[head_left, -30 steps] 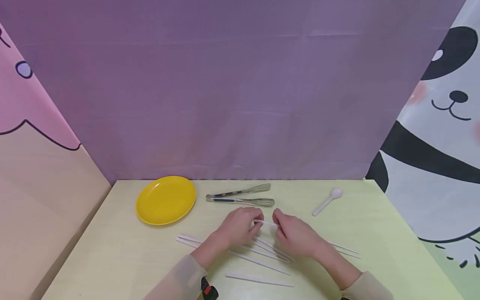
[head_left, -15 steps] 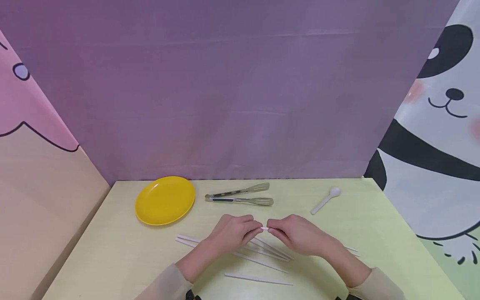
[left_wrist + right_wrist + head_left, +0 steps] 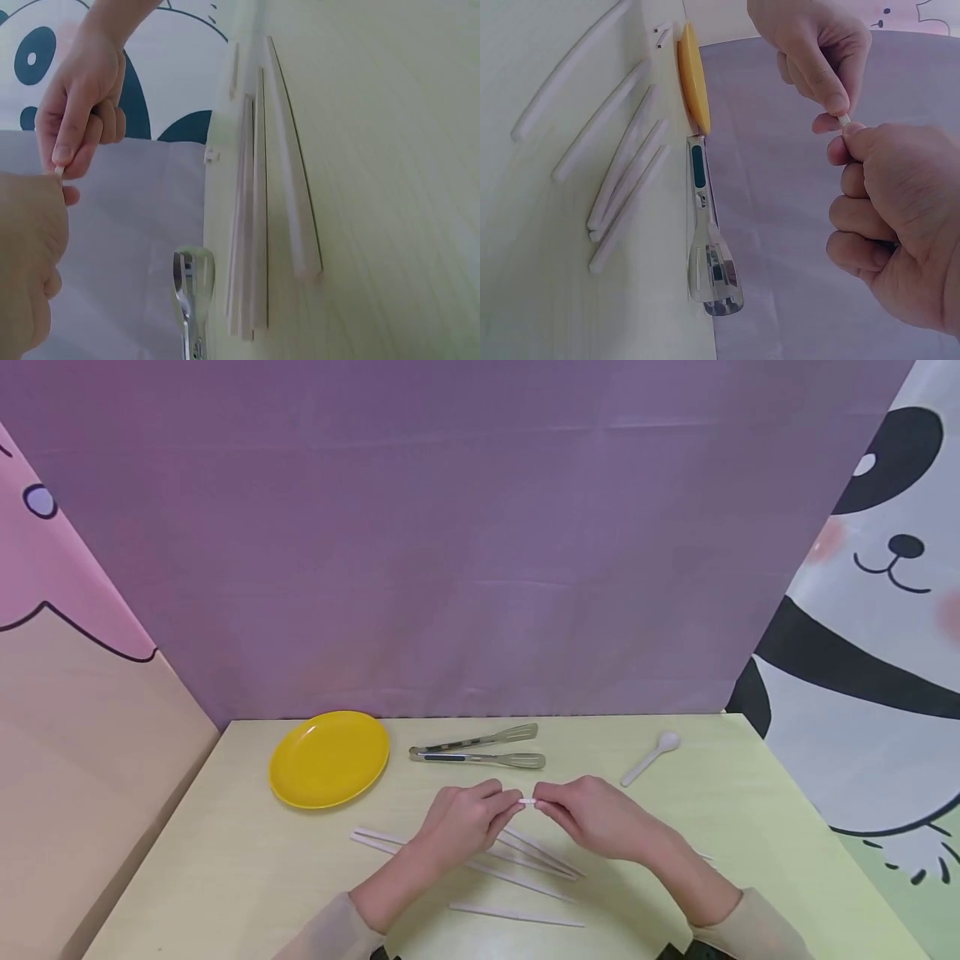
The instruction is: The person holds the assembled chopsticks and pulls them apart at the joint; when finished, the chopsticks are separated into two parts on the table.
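Above the table my left hand (image 3: 461, 818) and right hand (image 3: 600, 818) meet, fingertip to fingertip. Between them both pinch a thin white strip (image 3: 527, 801), of which only a short bit shows; the rest is hidden in the fingers, and its exact kind cannot be told. In the right wrist view the white strip (image 3: 844, 119) lies between thumbs and curled index fingers. Beneath the hands several pale chopsticks (image 3: 525, 885) lie loosely spread on the table, partly covered by my left forearm. One separate chopstick (image 3: 517, 916) lies nearer the front.
A yellow plate (image 3: 330, 760) is at the table's back left. Metal tongs (image 3: 480, 760) lie spread at the back middle, beyond the hands. A pale spoon (image 3: 651, 758) rests at the back right. A purple cloth (image 3: 480, 543) hangs behind the table (image 3: 225, 860).
My hands have drawn together, so less of the white strip shows between them. Since half a second ago they have risen slightly. Chopsticks, plate, tongs and spoon stay put.
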Demonstrator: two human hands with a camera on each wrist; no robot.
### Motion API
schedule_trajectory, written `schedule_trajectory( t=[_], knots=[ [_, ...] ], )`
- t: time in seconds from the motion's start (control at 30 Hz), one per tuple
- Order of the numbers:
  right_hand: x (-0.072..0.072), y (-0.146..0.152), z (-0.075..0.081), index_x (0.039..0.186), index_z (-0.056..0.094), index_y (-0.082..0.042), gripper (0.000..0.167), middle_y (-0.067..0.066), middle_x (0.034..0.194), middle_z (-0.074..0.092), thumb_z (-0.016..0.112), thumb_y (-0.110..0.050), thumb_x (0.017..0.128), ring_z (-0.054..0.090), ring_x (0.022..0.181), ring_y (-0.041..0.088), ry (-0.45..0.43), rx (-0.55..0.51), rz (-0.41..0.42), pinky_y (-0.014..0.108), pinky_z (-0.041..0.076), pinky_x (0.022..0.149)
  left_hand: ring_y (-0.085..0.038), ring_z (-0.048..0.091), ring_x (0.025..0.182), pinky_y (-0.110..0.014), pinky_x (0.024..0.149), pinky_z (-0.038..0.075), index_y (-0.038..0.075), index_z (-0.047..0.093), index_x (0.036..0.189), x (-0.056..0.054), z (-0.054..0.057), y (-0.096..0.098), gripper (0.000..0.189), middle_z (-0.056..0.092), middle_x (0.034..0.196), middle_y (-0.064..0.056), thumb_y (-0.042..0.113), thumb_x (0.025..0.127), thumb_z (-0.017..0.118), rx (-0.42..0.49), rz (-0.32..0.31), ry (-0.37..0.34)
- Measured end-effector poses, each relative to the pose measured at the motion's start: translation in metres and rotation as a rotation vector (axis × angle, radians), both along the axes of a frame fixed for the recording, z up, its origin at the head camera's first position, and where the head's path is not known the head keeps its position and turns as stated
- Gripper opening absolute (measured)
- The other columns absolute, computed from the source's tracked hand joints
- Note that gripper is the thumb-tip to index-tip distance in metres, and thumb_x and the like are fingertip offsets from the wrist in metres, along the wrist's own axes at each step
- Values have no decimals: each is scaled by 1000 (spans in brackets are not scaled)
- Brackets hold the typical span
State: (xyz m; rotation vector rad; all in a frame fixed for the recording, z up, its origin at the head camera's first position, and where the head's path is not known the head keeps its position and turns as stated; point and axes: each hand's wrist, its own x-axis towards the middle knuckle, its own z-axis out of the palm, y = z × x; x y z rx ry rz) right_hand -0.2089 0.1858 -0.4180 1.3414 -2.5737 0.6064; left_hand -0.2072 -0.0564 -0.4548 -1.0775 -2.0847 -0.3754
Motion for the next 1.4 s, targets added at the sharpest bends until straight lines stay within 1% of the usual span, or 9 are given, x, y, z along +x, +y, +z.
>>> schedule_trajectory(
  t=[0.1, 0.27, 0.4, 0.57, 0.77, 0.93, 1.07, 1.27, 1.4],
  knots=[
    [-1, 2, 3, 83, 49, -19, 29, -18, 68, 22, 64, -9, 105, 23, 60, -8, -20, 8, 16, 12, 25, 58, 0, 47, 48, -7, 47, 25, 18, 80, 97, 2, 2, -1, 7, 58, 70, 9, 22, 93, 83, 5, -16, -20],
    [-1, 6, 7, 84, 50, -20, 28, -17, 69, 24, 61, -10, 108, 23, 62, -9, -92, 12, 107, 11, 25, 59, 0, 41, 48, -8, 50, 18, 18, 77, 94, 0, 8, -8, 5, 51, 67, 8, 21, 95, 81, -20, -138, -49],
    [-2, 9, 6, 84, 50, -20, 28, -16, 69, 24, 60, -10, 108, 22, 63, -10, -94, -6, 154, 10, 25, 60, 0, 35, 48, -9, 51, 14, 19, 72, 93, -2, 12, -10, 10, 46, 66, 7, 19, 94, 82, -55, -186, -3],
    [-4, 13, 6, 86, 52, -20, 26, -18, 70, 25, 64, -8, 105, 25, 63, -10, -32, -11, 121, 8, 26, 60, 0, 39, 48, -8, 48, 20, 17, 74, 96, -1, 12, -3, 12, 50, 68, 7, 19, 91, 85, -39, -133, 59],
    [-5, 17, 9, 87, 52, -20, 27, -17, 70, 25, 64, -5, 105, 23, 63, -10, -38, -28, 116, 9, 24, 60, -2, 44, 49, -8, 48, 24, 16, 74, 97, 8, 17, 5, 10, 56, 70, 7, 19, 93, 83, -35, -58, -22],
    [-6, 17, 11, 86, 53, -21, 26, -15, 70, 27, 60, -10, 108, 24, 63, -10, -121, -25, 169, 9, 28, 62, -2, 40, 47, -8, 49, 21, 16, 76, 97, 9, 25, -3, 10, 53, 68, 6, 17, 92, 84, -59, -129, -42],
    [-8, 14, 13, 86, 53, -21, 26, -13, 69, 29, 60, -9, 108, 24, 64, -11, -133, -41, 212, 7, 28, 62, -1, 39, 47, -7, 50, 20, 15, 77, 97, 5, 27, -10, 9, 52, 67, 6, 16, 92, 84, -69, -182, -38],
    [-9, 11, 16, 86, 52, -20, 27, -13, 69, 28, 60, -6, 107, 20, 63, -10, -100, -60, 204, 8, 24, 60, -2, 40, 47, -9, 47, 23, 15, 76, 100, 5, 27, -9, 12, 53, 68, 7, 18, 92, 84, -66, -126, 14],
    [-10, 8, 18, 85, 52, -20, 28, -14, 69, 26, 60, -7, 108, 19, 63, -10, -96, -58, 170, 10, 24, 60, -3, 43, 48, -9, 48, 25, 13, 75, 99, 8, 28, -8, 9, 55, 68, 5, 18, 95, 81, -23, -94, -10]
  ],
)
